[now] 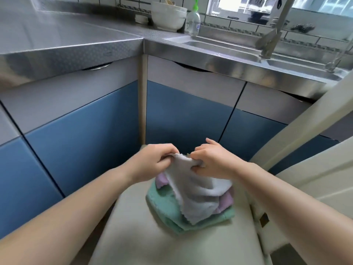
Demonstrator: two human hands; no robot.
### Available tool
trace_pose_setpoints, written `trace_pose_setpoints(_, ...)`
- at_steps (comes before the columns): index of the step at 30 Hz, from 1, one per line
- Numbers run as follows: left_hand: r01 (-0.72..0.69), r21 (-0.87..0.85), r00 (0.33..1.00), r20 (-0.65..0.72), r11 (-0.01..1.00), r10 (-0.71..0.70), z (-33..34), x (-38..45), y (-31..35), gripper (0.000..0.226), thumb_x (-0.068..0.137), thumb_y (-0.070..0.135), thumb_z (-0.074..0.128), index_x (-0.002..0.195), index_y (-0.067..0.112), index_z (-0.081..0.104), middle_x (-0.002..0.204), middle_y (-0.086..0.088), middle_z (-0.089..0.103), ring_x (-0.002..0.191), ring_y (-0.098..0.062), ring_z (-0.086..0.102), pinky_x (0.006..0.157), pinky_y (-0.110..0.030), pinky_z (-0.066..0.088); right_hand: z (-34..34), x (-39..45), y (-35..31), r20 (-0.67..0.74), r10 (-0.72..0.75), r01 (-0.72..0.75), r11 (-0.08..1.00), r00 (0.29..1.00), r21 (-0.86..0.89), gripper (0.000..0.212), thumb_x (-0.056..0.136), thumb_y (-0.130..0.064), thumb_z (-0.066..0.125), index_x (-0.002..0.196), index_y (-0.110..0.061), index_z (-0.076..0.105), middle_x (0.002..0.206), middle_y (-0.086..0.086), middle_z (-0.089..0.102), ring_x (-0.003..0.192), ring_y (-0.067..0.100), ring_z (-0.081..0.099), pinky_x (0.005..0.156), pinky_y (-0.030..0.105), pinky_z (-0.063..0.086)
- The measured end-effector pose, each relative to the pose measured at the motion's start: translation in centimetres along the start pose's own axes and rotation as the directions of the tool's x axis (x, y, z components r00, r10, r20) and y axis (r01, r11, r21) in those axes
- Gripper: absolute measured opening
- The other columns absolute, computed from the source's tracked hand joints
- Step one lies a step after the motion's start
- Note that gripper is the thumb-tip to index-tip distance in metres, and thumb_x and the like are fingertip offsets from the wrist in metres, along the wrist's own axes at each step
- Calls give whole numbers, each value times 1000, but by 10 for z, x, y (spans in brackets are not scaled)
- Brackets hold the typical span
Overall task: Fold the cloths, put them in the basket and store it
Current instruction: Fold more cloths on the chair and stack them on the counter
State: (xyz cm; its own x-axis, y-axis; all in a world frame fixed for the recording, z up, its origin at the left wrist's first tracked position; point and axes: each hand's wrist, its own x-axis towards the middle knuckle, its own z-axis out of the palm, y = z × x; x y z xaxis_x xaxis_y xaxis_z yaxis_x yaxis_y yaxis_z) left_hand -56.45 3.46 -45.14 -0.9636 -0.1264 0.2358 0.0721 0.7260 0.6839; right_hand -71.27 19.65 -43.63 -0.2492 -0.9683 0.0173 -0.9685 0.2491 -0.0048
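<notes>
1. My left hand (152, 161) and right hand (212, 159) each pinch the top edge of the white cloth (196, 190), fingers curled round the fabric, so both grips are closed on it.
2. The white cloth hangs from my grip just above the chair seat (133, 226), and its lower end drapes over the other cloths piled there.
3. On the seat under it lie a purple cloth (161, 179) and, lowest, a green cloth (162, 205).
4. Count: one white, one purple and one green, three cloths that I can tell; a fourth may be hidden in the pile, since the white one covers its middle.
5. The white cloth looks light, soft and limp; it sags between my hands and holds no shape of its own.
6. I judge it best taken by the corners or along one hem, pinched firmly, because terry like this slumps if held by the middle.
7. It is neither fragile nor slippery, so a light pinch should be enough.
8. No basket shows anywhere near the seat.
9. Beyond the seat stand blue cabinet doors (181, 115) under a steel surface (76, 35); one white bowl (168, 15) and one soap bottle (193, 22) stand there.
</notes>
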Motion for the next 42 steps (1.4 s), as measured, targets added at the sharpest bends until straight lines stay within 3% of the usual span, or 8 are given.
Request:
trace_pose_setpoints(2, -80, 18, 997, -10, 997, 80, -18, 5, 11, 25, 84, 12, 45, 99, 16, 65, 89, 20, 62, 88, 2, 58, 77, -15, 45, -17, -6, 5, -21, 23, -22, 998, 1000, 51, 24, 78, -28, 62, 66, -20, 42, 59, -8, 39, 66, 18, 42, 89, 27, 35)
trace_pose_setpoints(6, -127, 12, 988, -88, 992, 128, -48, 19, 30, 19, 91, 6, 49, 97, 17, 63, 92, 14, 64, 90, -3, 60, 77, -16, 46, -60, -20, 11, -76, 146, -141, 988, 986, 66, 33, 76, -33, 65, 63, -22, 37, 58, -3, 44, 57, 13, 41, 54, 26, 31)
trace_pose_setpoints(15, -107, 130, 972, -194, 986, 131, -97, 39, 52, 28, 92, 1, 48, 96, 25, 60, 94, 10, 64, 89, 1, 58, 72, -5, 39, -123, -42, 23, -98, 318, -284, 922, 943, 262, 21, 78, -33, 69, 86, -33, 50, 72, -16, 52, 65, 2, 49, 56, 13, 36)
trace_pose_setpoints(24, -51, 179, 953, -285, 983, 101, -134, 41, 57, 44, 89, 1, 49, 82, 44, 55, 86, 22, 66, 81, 8, 56, 72, -16, 40, -144, -37, 20, -125, 379, -341, 907, 917, 247, 27, 77, -20, 62, 62, -25, 40, 66, -8, 45, 63, 13, 42, 53, 24, 31)
trace_pose_setpoints(31, 41, 271, 937, -344, 962, 57, -159, 37, 62, 24, 90, 3, 51, 100, 19, 66, 94, 8, 67, 96, -16, 61, 85, -32, 46, -154, -25, 15, -154, 437, -386, 881, 886, 275, 17, 82, -35, 66, 91, -23, 59, 83, -8, 57, 76, 14, 55, 60, 24, 42)
trace_pose_setpoints(36, 42, 271, 917, -392, 962, 71, -172, 36, 68, 19, 90, 5, 55, 99, 16, 67, 96, 3, 68, 97, -16, 62, 86, -31, 46, -168, -17, 4, -112, 540, -369, 698, 834, 614, 37, 92, -52, 46, 95, -21, 66, 83, -4, 60, 77, 15, 57, 72, 29, 46)
trace_pose_setpoints(39, 20, 247, 914, -397, 969, 82, -173, 22, 68, 19, 89, 4, 56, 97, 18, 66, 94, 4, 68, 96, -15, 62, 88, -33, 48, -162, -20, -5, -240, 511, -366, 808, 825, 462, 30, 93, -40, 51, 71, -19, 48, 65, -7, 46, 60, 12, 41, 54, 28, 31)
trace_pose_setpoints(42, 5, 205, 920, -384, 979, 76, -166, -8, 63, 23, 89, 7, 57, 90, 29, 63, 92, 13, 68, 89, -3, 62, 87, -29, 47, -147, -36, -21, -305, 448, -298, 853, 841, 429, 18, 88, -29, 59, 76, -23, 48, 64, -9, 45, 57, 8, 38, 50, 23, 30)
